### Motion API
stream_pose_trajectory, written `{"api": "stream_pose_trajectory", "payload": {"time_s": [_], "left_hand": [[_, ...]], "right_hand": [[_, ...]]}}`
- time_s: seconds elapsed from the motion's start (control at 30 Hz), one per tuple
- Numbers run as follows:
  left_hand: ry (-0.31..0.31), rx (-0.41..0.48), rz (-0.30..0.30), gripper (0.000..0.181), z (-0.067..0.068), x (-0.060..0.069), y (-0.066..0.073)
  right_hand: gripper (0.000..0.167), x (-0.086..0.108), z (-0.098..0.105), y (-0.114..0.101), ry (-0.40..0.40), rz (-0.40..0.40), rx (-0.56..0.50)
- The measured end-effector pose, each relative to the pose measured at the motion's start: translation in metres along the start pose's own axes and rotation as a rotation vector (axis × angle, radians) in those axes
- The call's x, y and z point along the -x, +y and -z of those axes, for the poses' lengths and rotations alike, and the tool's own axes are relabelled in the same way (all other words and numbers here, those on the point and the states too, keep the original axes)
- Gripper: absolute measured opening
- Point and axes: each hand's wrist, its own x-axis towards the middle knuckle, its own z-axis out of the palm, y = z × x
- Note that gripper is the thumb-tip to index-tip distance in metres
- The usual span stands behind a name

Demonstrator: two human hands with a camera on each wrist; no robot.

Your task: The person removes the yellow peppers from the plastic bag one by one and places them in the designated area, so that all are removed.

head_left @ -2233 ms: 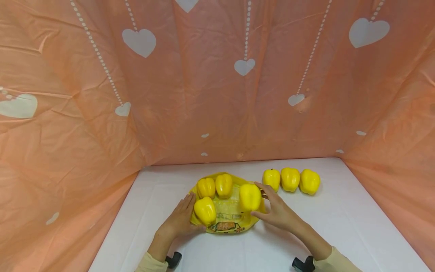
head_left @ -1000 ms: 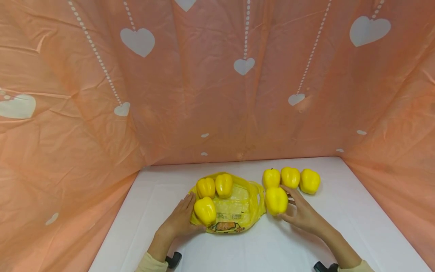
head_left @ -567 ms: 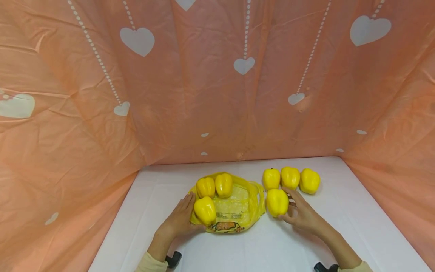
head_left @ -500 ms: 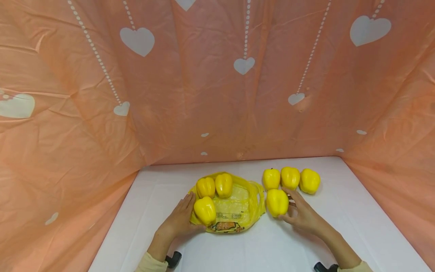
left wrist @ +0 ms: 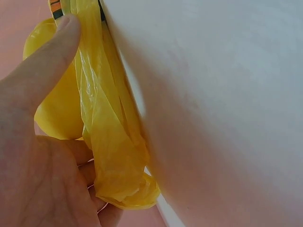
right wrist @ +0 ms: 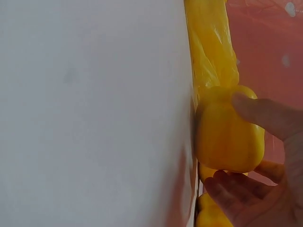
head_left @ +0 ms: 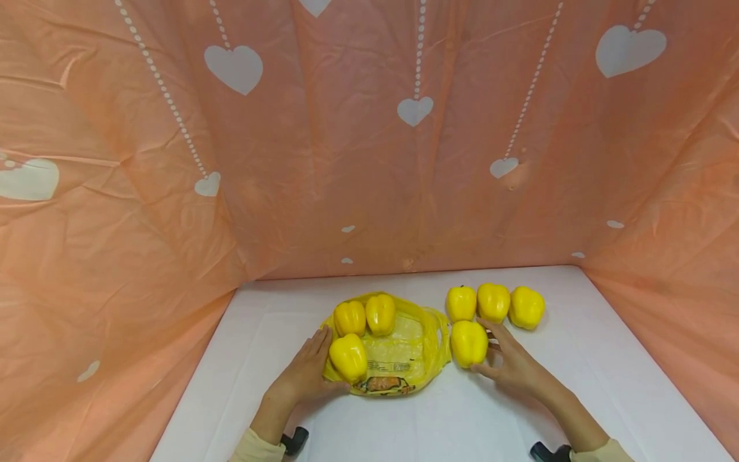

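A yellow plastic bag (head_left: 398,350) lies spread on the white table, with printing on its front. Three yellow bell peppers sit on its left part, the nearest bell pepper (head_left: 348,358) beside my left hand (head_left: 308,369). That hand rests against the bag's left edge with fingers extended; in the left wrist view the thumb lies along the bunched plastic (left wrist: 106,123). Just right of the bag, my right hand (head_left: 514,366) holds another yellow bell pepper (head_left: 469,344) between thumb and fingers. Up close in the right wrist view, this bell pepper (right wrist: 229,132) is down at the table surface.
Behind the held pepper, three more yellow bell peppers stand in a row, the middle bell pepper (head_left: 493,302) among them. An orange curtain (head_left: 369,160) with white hearts closes off the back and sides. The table (head_left: 398,430) is covered in white.
My right hand has carried its bell pepper from above the bag's right part rightward to the table beside the bag, then barely shifted. The left hand has stayed in place.
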Motion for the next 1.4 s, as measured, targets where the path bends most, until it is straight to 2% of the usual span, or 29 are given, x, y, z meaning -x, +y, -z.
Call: {"api": "stream_pose_trajectory", "payload": {"time_s": [0.3,0.53,0.87,1.23,1.4], "left_hand": [[-0.005,-0.013,-0.016,0.123,0.001,-0.001,0.000],[-0.004,0.001,-0.001,0.123,0.001,0.001,-0.001],[-0.008,0.003,0.003,0.123,0.003,0.001,0.002],[-0.014,0.007,0.003,0.123,0.001,0.002,0.002],[-0.006,0.015,0.000,0.123,0.000,0.000,0.001]], "right_hand": [[0.093,0.000,0.002,-0.001,-0.014,0.000,0.001],[0.094,0.000,0.003,-0.002,-0.032,-0.010,-0.005],[0.097,-0.001,0.007,-0.006,-0.029,-0.006,0.055],[0.087,-0.012,0.012,-0.021,0.020,0.016,0.153],[0.085,-0.023,0.010,-0.030,-0.018,-0.043,0.131]]}}
